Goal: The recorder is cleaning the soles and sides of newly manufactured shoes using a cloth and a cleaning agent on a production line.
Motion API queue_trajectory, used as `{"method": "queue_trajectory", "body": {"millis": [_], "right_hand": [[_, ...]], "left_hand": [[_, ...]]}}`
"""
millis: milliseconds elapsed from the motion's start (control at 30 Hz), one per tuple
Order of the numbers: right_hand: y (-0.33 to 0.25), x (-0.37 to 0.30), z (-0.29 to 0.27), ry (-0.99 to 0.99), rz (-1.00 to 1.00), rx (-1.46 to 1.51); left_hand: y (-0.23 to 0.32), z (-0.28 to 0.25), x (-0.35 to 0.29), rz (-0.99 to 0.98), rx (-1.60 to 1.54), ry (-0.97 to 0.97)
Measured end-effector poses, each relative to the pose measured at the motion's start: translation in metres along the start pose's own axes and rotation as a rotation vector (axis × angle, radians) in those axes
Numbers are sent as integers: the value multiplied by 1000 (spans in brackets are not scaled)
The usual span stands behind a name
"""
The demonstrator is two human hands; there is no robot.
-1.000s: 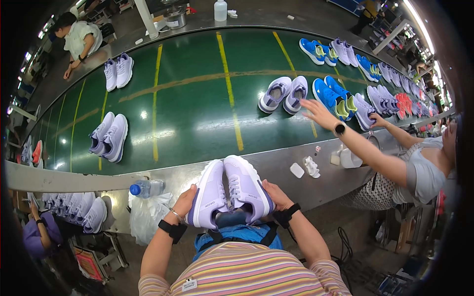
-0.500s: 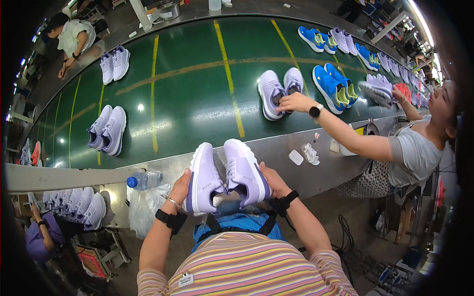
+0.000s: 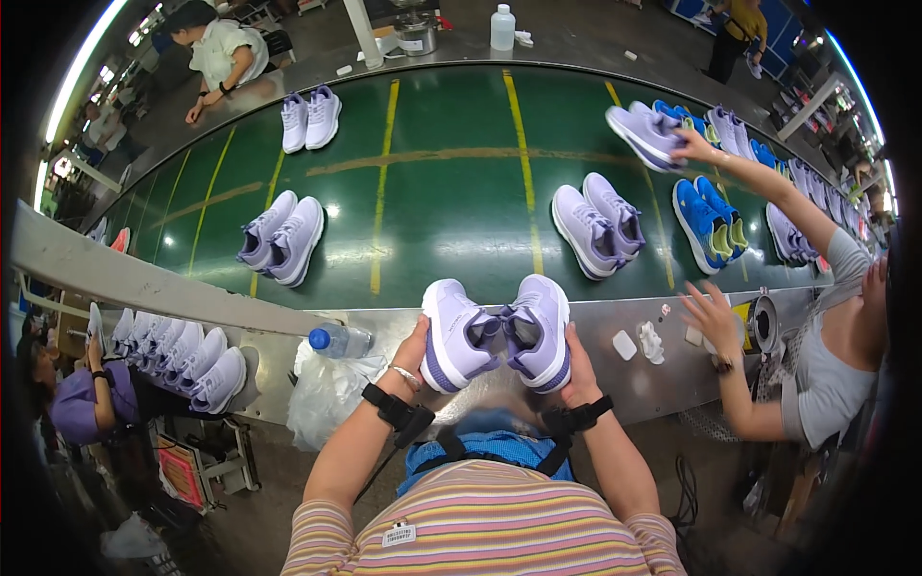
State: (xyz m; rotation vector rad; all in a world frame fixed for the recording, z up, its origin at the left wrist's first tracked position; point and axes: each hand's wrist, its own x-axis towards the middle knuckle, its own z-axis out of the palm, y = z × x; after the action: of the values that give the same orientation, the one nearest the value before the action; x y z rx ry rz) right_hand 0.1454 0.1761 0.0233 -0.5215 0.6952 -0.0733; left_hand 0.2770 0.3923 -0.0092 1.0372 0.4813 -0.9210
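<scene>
Two lavender sneakers with white soles are held up in front of me, one per hand, above the metal ledge. My left hand (image 3: pixel 415 348) grips the left sneaker (image 3: pixel 455 331) along its outer side. The right sneaker (image 3: pixel 538 331) is in my right hand (image 3: pixel 580 370), its heel tilted toward me. Both sneakers have dark purple heel edges, and their collars lean toward each other. Beyond them, a lavender pair (image 3: pixel 597 228) rests on the green conveyor belt (image 3: pixel 437 211), slightly to the right. Another lavender pair (image 3: pixel 282 240) lies to the left.
A co-worker's hand (image 3: pixel 693 146) at right holds lavender sneakers (image 3: pixel 645 136) over the belt, near blue sneakers (image 3: pixel 709 223). A water bottle (image 3: pixel 341 341) and plastic bag (image 3: pixel 331 389) sit left on the ledge (image 3: pixel 615 312). A beam (image 3: pixel 144 269) and a row of sneakers (image 3: pixel 182 350) stand further left.
The sneakers in my hands have turned, bringing their collars round to face each other. The co-worker has let go of the nearer belt pair and now holds lavender sneakers farther back. My view has shifted left.
</scene>
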Motion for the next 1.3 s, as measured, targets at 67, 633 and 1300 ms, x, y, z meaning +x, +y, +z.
{"method": "queue_trajectory", "body": {"millis": [67,633,1300], "right_hand": [[7,6,-3,-70,31,61],[22,42,39,-54,258,297],[-77,46,182,-370,-918,-588]], "left_hand": [[0,-1,2,-20,-44,-29],[1,-9,46,-233,-485,-302],[63,42,27,518,868,-267]]}}
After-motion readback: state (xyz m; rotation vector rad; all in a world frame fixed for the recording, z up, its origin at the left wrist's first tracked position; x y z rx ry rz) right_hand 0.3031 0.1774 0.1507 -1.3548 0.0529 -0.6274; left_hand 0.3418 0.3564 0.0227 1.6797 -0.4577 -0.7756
